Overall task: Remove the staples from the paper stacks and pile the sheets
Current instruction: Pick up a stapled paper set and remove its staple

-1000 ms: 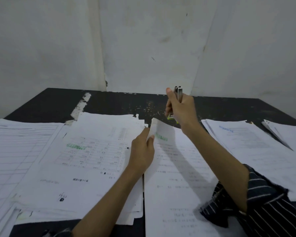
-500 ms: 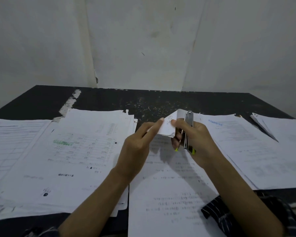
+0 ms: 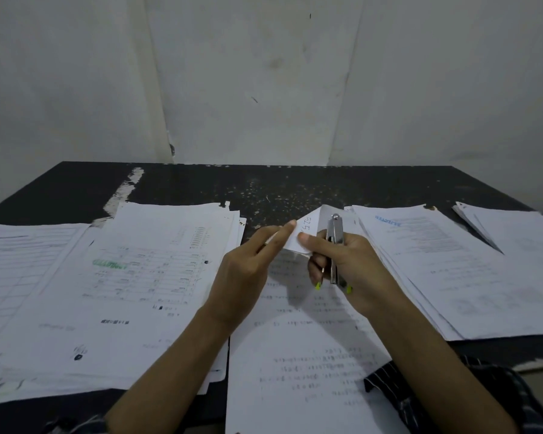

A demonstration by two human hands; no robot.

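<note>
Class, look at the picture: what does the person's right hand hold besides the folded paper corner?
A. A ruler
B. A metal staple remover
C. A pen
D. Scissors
B: the right hand grips a metal staple remover with green tips, and its thumb lies on the folded corner, which the left hand also pinches.

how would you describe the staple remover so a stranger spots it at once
On the black table, find the middle paper stack, whose folded corner is held up. The right hand grips the staple remover upright, just right of that corner. It is the only metal thing among white sheets: slim, silvery, with bright green tips at its lower end.
</note>
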